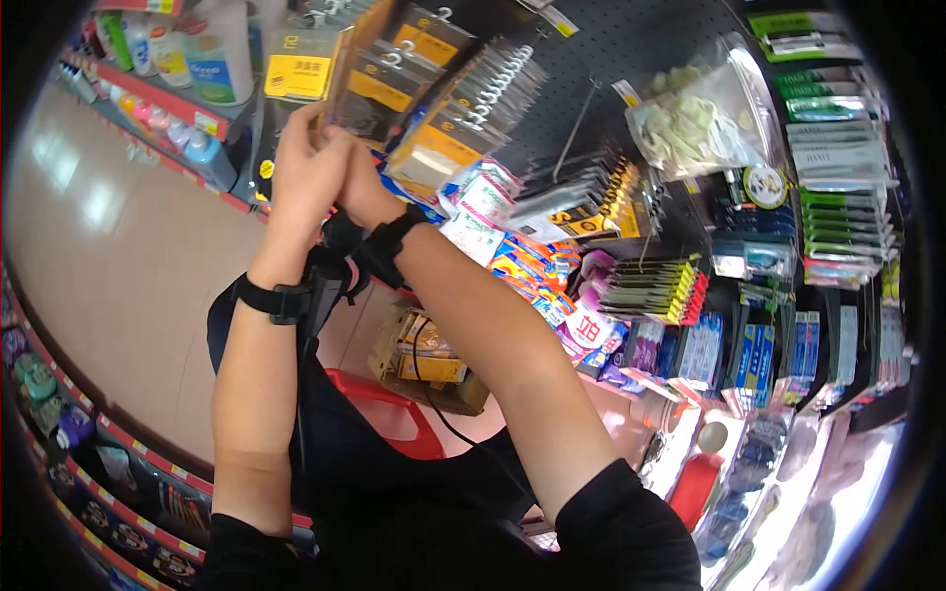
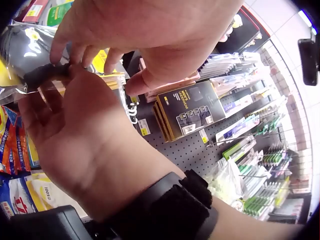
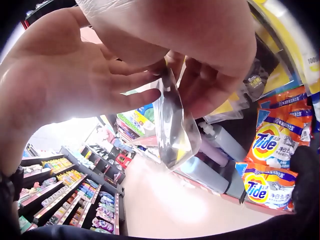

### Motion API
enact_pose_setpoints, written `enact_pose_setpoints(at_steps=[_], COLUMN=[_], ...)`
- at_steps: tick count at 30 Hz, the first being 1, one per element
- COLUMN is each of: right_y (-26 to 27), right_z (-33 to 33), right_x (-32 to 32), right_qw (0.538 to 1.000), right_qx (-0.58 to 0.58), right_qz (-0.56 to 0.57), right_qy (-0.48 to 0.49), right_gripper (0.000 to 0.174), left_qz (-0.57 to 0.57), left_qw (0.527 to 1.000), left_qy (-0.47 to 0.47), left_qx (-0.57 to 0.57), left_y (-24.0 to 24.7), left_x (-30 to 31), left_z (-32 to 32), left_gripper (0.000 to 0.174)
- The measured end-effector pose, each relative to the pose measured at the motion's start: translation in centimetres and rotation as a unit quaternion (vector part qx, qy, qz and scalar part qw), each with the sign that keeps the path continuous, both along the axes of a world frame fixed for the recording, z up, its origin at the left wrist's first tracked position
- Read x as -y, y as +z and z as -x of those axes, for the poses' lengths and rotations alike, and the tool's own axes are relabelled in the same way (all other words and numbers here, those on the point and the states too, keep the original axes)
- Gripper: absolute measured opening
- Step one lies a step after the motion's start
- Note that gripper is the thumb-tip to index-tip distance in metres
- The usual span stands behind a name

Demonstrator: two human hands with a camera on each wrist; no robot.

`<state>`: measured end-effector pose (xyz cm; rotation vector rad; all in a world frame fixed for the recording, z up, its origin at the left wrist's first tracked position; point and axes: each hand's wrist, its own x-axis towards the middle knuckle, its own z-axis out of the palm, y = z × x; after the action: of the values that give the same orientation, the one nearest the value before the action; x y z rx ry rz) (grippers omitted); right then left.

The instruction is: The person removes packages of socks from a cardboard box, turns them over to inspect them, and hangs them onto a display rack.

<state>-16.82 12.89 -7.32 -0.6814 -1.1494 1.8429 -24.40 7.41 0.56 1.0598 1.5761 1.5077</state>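
Observation:
Both hands are together at a clear plastic packet with dark contents and yellow print, in front of the hanging packs. My left hand holds its edge; in the right wrist view the left fingers reach it from the left. My right hand lies close against the left and pinches the packet's upper edge from the other side, fingers curled. The left wrist view shows the packet's dark face beyond both hands. Just above the hands hangs a yellow-headed pack.
More yellow-labelled packs hang on a black pegboard. Detergent bags lie below them. Bottles line a shelf on the left. A cardboard box and red stool stand low near the person's legs.

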Motion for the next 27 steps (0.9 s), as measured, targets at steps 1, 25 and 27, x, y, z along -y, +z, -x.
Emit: enact_pose_setpoints(at_steps=[1, 25, 27], right_y=[0.0, 5.8, 6.4], right_z=[-0.3, -8.0, -11.5], right_x=[0.1, 8.3, 10.6], right_qw=[1.000, 0.940, 0.947], right_qx=[-0.020, 0.219, 0.237], right_qz=[0.013, -0.182, -0.136], right_qy=[-0.006, -0.187, -0.169], right_gripper=[0.023, 0.021, 0.019], left_qz=[0.008, -0.095, -0.066], left_qw=[0.998, 0.969, 0.969], left_qy=[-0.025, 0.107, 0.015], left_qx=[0.058, 0.202, 0.236], left_y=[0.4, 2.1, 2.5], left_x=[0.2, 0.4, 0.6], left_z=[-0.1, 0.9, 0.2], left_gripper=[0.050, 0.034, 0.030])
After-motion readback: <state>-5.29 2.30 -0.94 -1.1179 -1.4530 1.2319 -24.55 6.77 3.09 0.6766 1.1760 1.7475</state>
